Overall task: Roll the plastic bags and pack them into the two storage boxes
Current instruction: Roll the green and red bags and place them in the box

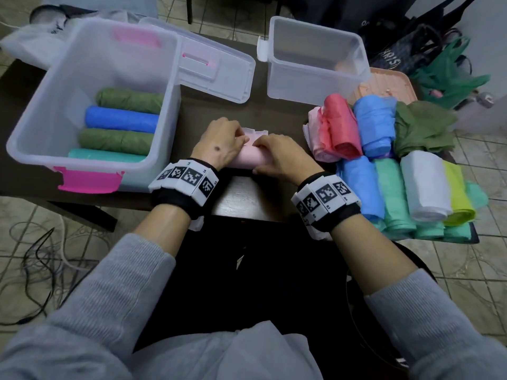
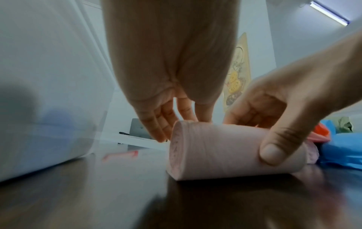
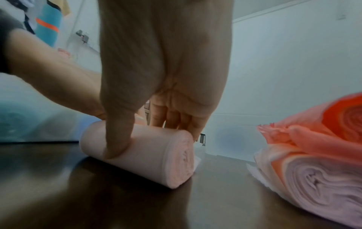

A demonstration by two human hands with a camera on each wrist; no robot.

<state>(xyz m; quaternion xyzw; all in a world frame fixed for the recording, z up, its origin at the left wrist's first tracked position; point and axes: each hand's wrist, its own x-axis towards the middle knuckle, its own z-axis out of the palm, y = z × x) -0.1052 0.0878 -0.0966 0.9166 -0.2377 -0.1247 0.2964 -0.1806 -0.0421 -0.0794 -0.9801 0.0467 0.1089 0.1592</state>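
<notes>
- Pink bag roll (image 1: pixel 251 159): lying on its side on the dark table (image 1: pixel 238 196), between both hands, loose end trailing behind.
- Left hand (image 1: pixel 219 142): pressing down on the roll's left part, fingers curling over it.
- Right hand (image 1: pixel 279 157): gripping the right part, thumb (image 3: pixel 117 139) pressing the near side.
- Large storage box (image 1: pixel 90 105): standing left, holding four rolls.
- Small storage box (image 1: pixel 315 58): standing behind, right.

Looks like home room: beige tiled floor (image 1: pixel 480 259), low dark wooden table (image 1: pixel 241 198), tangled black cables (image 1: pixel 35 256) on floor, green cloth shopping bags (image 1: pixel 450 75) piled by wall.
</notes>
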